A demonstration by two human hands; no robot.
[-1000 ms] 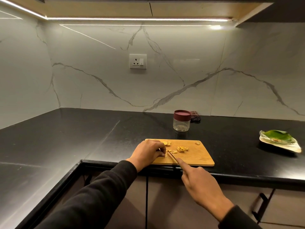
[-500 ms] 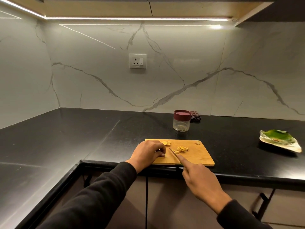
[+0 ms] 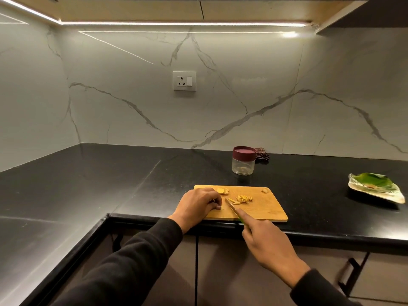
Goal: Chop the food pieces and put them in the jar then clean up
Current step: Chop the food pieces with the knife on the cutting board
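Gripping knife [image 3: 232,207], right hand [image 3: 268,241]; left hand [image 3: 199,203] curled, pinching one half-hidden piece on one board [image 3: 262,212]. One lidded jar [image 3: 244,160], frame centre; contents unclear.

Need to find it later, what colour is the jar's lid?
Dark maroon lid on the clear jar, head view.

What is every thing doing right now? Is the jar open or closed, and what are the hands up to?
Jar: upright, lid on.
Cutting board: flat on the counter.
Chopped pieces: piled loose on the board.
Knife: tilted, tip over the board.
Left hand: curled, holding a small piece down.
Right hand: grips the knife, forefinger along the blade.
Plate: lying flat, leaf on it.
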